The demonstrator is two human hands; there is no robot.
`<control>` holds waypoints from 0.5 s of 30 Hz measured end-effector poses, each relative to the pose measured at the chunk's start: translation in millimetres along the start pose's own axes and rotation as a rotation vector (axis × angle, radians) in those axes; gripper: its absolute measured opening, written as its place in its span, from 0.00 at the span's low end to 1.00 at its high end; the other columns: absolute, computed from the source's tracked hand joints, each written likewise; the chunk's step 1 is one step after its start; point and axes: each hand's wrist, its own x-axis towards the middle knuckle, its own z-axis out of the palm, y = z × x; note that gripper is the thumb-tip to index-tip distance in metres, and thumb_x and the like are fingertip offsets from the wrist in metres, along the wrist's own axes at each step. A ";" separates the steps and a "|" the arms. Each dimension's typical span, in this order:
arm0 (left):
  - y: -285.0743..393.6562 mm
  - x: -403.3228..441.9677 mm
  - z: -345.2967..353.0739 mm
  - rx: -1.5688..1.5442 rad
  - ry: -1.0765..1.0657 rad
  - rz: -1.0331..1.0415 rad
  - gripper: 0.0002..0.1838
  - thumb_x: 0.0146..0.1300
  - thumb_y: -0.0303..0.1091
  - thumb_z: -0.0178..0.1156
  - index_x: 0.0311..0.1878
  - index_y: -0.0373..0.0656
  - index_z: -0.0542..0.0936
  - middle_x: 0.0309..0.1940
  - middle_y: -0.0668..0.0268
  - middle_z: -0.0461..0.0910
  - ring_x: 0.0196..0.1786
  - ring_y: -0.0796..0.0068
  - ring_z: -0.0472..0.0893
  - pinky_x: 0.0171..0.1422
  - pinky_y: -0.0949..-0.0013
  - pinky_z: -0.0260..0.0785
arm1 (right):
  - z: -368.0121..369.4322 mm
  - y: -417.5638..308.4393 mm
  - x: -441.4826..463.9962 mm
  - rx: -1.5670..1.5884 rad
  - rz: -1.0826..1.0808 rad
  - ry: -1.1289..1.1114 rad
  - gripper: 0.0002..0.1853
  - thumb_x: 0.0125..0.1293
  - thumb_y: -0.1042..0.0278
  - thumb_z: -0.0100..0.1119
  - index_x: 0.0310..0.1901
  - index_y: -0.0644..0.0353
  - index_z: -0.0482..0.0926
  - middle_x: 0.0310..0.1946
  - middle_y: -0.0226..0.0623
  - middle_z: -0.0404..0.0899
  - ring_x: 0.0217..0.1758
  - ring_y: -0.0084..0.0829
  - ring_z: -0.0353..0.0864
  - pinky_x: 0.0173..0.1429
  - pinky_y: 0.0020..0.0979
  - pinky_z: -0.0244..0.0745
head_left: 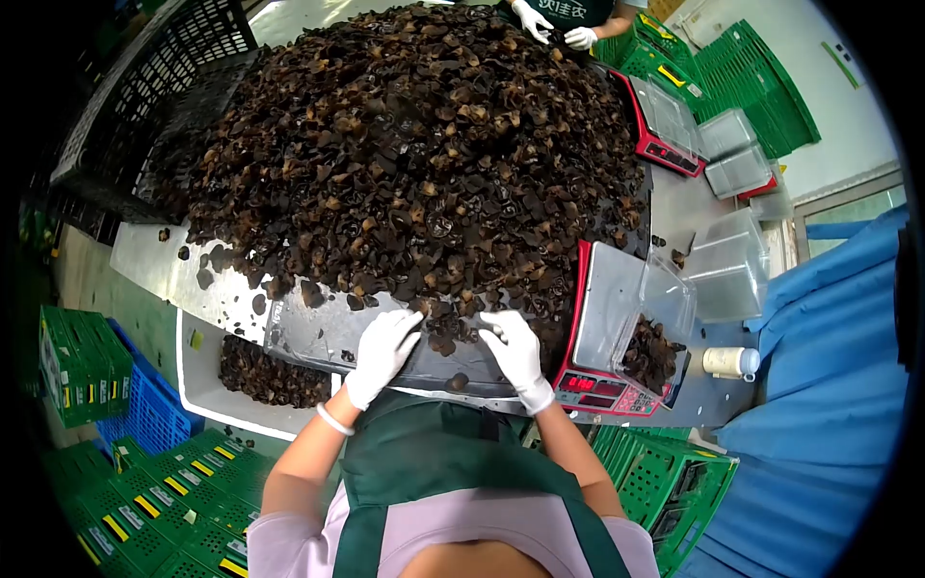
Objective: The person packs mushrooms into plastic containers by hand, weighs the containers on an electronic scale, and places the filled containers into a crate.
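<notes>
Pieces of dark wood ear mushroom (414, 164) form a large heap across the table in front of me. My left hand (383, 352), in a white glove, lies at the heap's near edge. Its fingertips reach the loose pieces, and a small gap shows between fingers and thumb. Opposite it, my right hand (514, 352), also gloved, has bent fingers held apart from the thumb beside the mushrooms. A few loose wood ear pieces (442, 343) lie between my hands. Nothing is visibly gripped in either hand. One single piece (458, 382) sits nearer my apron.
At right, a red scale (602, 308) stands beside a clear tub holding mushrooms (651, 354). Clear containers (729, 265) and a white bottle (729, 362) are beyond. A white bin (200, 371) and black crate (116, 125) are left. Across the heap, a co-worker's gloved hands (580, 39) show.
</notes>
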 end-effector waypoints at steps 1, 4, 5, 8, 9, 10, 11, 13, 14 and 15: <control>2.7 7.1 4.9 -0.006 0.019 0.047 0.23 0.54 0.32 0.65 0.55 0.44 0.77 0.48 0.59 0.78 0.45 0.59 0.77 0.50 0.63 0.72 | 5.6 0.2 8.3 -0.146 -0.136 0.076 0.19 0.56 0.65 0.66 0.51 0.54 0.80 0.48 0.39 0.78 0.50 0.37 0.78 0.54 0.33 0.74; 6.9 12.2 13.0 0.024 -0.173 0.041 0.26 0.54 0.33 0.65 0.58 0.45 0.75 0.51 0.60 0.76 0.46 0.59 0.77 0.51 0.63 0.72 | 29.0 8.5 11.3 -0.406 -0.332 0.037 0.26 0.54 0.63 0.66 0.57 0.49 0.76 0.60 0.37 0.72 0.61 0.41 0.70 0.62 0.37 0.70; 6.3 9.3 10.7 0.024 -0.169 0.040 0.26 0.54 0.33 0.65 0.58 0.45 0.75 0.51 0.60 0.76 0.46 0.59 0.77 0.51 0.63 0.72 | 34.3 10.2 2.4 -0.406 -0.337 -0.018 0.26 0.54 0.64 0.66 0.57 0.49 0.76 0.60 0.37 0.71 0.61 0.40 0.70 0.61 0.37 0.70; 5.6 -13.4 -9.7 0.027 -0.337 -0.019 0.19 0.54 0.33 0.66 0.51 0.45 0.78 0.48 0.62 0.79 0.47 0.60 0.79 0.52 0.65 0.73 | 28.7 9.1 -28.4 -0.314 -0.437 -0.119 0.18 0.57 0.66 0.62 0.52 0.48 0.80 0.59 0.36 0.72 0.59 0.38 0.72 0.59 0.37 0.72; 3.3 -24.2 -16.0 -0.078 -0.290 0.028 0.16 0.55 0.34 0.65 0.47 0.45 0.79 0.46 0.63 0.79 0.46 0.62 0.79 0.51 0.65 0.73 | 21.3 6.4 -34.0 -0.275 -0.404 -0.152 0.16 0.58 0.66 0.62 0.49 0.50 0.82 0.56 0.36 0.75 0.57 0.38 0.74 0.58 0.36 0.73; 1.3 -32.7 -22.5 -0.183 -0.245 0.076 0.12 0.57 0.35 0.64 0.44 0.45 0.79 0.44 0.65 0.79 0.44 0.64 0.79 0.49 0.65 0.73 | 14.1 3.3 -38.3 -0.234 -0.368 -0.183 0.13 0.59 0.67 0.61 0.47 0.51 0.83 0.53 0.37 0.78 0.55 0.38 0.76 0.57 0.35 0.74; 0.5 -38.0 -28.3 -0.219 -0.254 0.018 0.09 0.57 0.35 0.63 0.39 0.44 0.81 0.38 0.64 0.81 0.43 0.65 0.80 0.49 0.66 0.73 | 8.0 1.3 -39.3 -0.158 -0.314 -0.143 0.12 0.60 0.67 0.61 0.46 0.52 0.83 0.50 0.37 0.80 0.53 0.38 0.78 0.56 0.35 0.74; -3.2 -43.7 -31.6 -0.249 -0.187 -0.093 0.08 0.58 0.33 0.64 0.38 0.42 0.81 0.36 0.63 0.81 0.42 0.63 0.80 0.49 0.66 0.73 | -3.5 1.8 -31.2 -0.030 -0.235 -0.065 0.10 0.61 0.68 0.61 0.45 0.55 0.84 0.42 0.38 0.83 0.48 0.38 0.81 0.53 0.34 0.76; -3.4 -40.6 -33.7 -0.269 -0.135 -0.169 0.07 0.58 0.32 0.64 0.38 0.41 0.81 0.36 0.63 0.81 0.42 0.63 0.80 0.49 0.66 0.73 | -8.8 -0.5 -24.0 0.032 -0.157 -0.032 0.10 0.60 0.72 0.61 0.44 0.58 0.83 0.41 0.38 0.82 0.44 0.37 0.82 0.49 0.32 0.77; -2.4 -35.0 -33.4 -0.223 -0.068 -0.168 0.08 0.58 0.31 0.64 0.40 0.41 0.81 0.38 0.61 0.81 0.44 0.61 0.79 0.50 0.64 0.73 | -9.6 0.4 -15.5 0.058 -0.101 -0.004 0.10 0.60 0.74 0.62 0.43 0.59 0.83 0.40 0.39 0.82 0.41 0.36 0.83 0.47 0.31 0.77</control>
